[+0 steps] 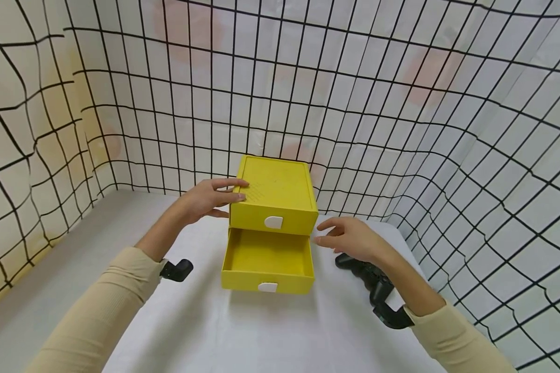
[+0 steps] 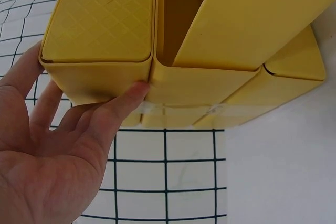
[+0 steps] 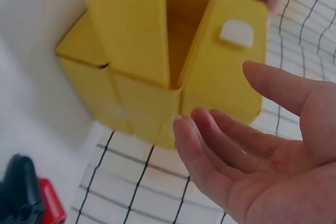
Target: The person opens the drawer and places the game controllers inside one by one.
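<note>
step: likely bracing the yellow three-tier drawer unit (image 1: 277, 181) on the surface (image 1: 270, 331), middle drawer (image 1: 242, 281) out | left grip (image 1: 200, 201): unclenched, touching its top left edge | right grip (image 1: 354, 238): unclenched, just beside it | next: probably calls for pushing the drawer inward

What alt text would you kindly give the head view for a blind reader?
A yellow drawer unit stands on a white table, its open drawer beneath a closed drawer. A person's left hand touches its top left edge, and their right hand is near its right side. A black controller lies at right; a wire grid stands behind.
</note>
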### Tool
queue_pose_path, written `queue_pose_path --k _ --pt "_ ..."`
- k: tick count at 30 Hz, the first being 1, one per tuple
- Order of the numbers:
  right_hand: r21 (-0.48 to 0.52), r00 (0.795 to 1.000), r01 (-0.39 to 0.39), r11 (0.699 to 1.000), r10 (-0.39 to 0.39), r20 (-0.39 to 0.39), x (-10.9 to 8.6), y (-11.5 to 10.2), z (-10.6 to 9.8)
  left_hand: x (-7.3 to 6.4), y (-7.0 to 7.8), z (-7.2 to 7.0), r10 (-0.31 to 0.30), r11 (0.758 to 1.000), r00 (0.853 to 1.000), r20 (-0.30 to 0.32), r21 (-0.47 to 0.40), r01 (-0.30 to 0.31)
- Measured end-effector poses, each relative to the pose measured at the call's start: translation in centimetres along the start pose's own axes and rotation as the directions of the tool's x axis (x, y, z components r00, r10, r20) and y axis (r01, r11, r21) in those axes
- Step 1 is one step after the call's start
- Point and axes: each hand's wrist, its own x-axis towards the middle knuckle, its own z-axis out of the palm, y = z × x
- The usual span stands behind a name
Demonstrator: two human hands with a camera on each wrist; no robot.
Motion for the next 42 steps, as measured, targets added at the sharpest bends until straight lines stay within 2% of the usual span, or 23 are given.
queue_pose_path --k 14,19,25,36,42 --pt "0.010 0.994 -0.084 0.996 0.084 -0.065 -1.0 6.8 -0.8 0.0 0.2 0.0 -0.004 1.000 1.000 -0.003 -0.001 0.004" --pt "0.012 0.995 -0.082 0.997 0.083 -0.061 -1.1 9.0 -1.0 0.0 0.1 0.0 -0.005 1.000 1.000 -0.006 -0.006 0.005" --pt "0.014 0.992 -0.122 0.992 0.123 -0.042 -1.5 11.4 -1.3 0.0 0.2 0.0 0.001 1.000 1.000 -0.007 0.001 -0.001" --pt "0.006 0.974 -0.222 0.975 0.222 -0.043 -2.1 15.5 -0.7 -0.1 0.3 0.0 -0.001 1.000 1.000 -0.008 0.001 0.001" --pt "0.024 0.967 -0.247 0.969 0.248 -0.050 -1.8 17.6 0.2 0.1 0.1 0.0 0.005 1.000 1.000 -0.009 0.003 -0.005"
